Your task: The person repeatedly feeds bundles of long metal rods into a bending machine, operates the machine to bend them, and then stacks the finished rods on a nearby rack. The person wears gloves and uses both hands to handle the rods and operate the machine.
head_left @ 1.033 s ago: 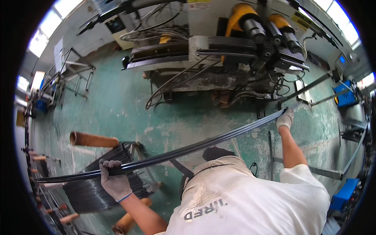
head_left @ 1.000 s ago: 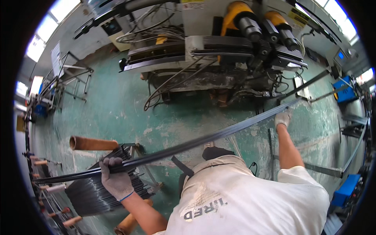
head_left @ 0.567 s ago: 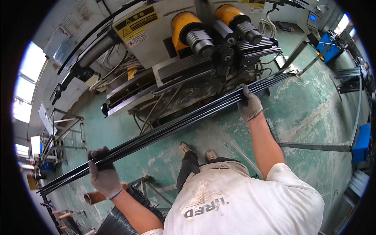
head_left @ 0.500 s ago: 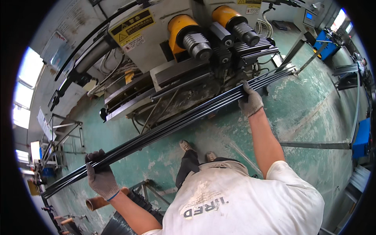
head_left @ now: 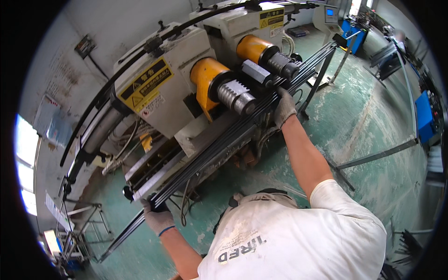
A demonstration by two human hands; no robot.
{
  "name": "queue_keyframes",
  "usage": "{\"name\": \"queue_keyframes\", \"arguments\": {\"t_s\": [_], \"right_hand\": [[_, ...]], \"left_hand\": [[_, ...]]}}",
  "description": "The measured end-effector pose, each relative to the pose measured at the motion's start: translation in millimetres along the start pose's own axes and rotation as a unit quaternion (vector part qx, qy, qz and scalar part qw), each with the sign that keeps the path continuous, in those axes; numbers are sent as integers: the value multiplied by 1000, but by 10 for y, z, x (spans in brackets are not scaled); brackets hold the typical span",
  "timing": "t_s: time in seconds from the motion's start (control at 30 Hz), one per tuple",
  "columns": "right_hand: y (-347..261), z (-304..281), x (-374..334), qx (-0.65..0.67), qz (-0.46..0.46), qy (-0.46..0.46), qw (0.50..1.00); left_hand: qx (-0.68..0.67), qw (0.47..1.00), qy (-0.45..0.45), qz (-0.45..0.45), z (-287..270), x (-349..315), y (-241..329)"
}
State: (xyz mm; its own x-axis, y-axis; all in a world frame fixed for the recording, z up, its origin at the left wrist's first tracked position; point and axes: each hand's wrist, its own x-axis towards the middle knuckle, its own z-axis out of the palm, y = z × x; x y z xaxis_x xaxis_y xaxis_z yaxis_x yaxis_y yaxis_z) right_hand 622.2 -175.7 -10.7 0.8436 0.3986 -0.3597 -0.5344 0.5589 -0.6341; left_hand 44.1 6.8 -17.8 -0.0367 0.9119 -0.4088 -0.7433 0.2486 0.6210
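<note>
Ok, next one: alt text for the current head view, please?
A person's gloved left hand and right hand hold a bundle of long dark strips slantwise along the front of a pale machine with two orange cylinders; whether the strips touch it is unclear. Below lies a worn green floor.

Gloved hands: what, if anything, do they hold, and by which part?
Long dark bars, gripped by the left hand toward their lower-left end and the right hand toward their upper-right end.

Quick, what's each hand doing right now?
Left hand: gloved, closed around the bundle of long dark bars near its lower end.
Right hand: gloved, closed on the same bundle, farther up.
</note>
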Motion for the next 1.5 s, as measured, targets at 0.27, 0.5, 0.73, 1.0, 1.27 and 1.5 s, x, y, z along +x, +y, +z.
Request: {"name": "queue_keyframes", "arguments": {"t_s": [0.27,0.5,0.73,1.0,1.27,1.5], "right_hand": [[408,-209,1113,-273,-48,0,961],[524,2,863,-237,-3,96,967],[490,42,598,-362,-74,4,929],[501,-126,254,-130,-73,48,988],[332,-1081,-45,-140,-53,74,986],[455,-1547,-32,-242,-11,116,963]], "left_hand": [[27,997,-34,-70,494,320,-581],[-70,985,-122,-99,307,557,-52],[-14,999,-35,23,47,988,-24],[-48,986,-139,-84,432,573,-851],[-78,992,-95,-3,-148,953,-483],[-59,987,-112,-96,827,202,-1304]]}}
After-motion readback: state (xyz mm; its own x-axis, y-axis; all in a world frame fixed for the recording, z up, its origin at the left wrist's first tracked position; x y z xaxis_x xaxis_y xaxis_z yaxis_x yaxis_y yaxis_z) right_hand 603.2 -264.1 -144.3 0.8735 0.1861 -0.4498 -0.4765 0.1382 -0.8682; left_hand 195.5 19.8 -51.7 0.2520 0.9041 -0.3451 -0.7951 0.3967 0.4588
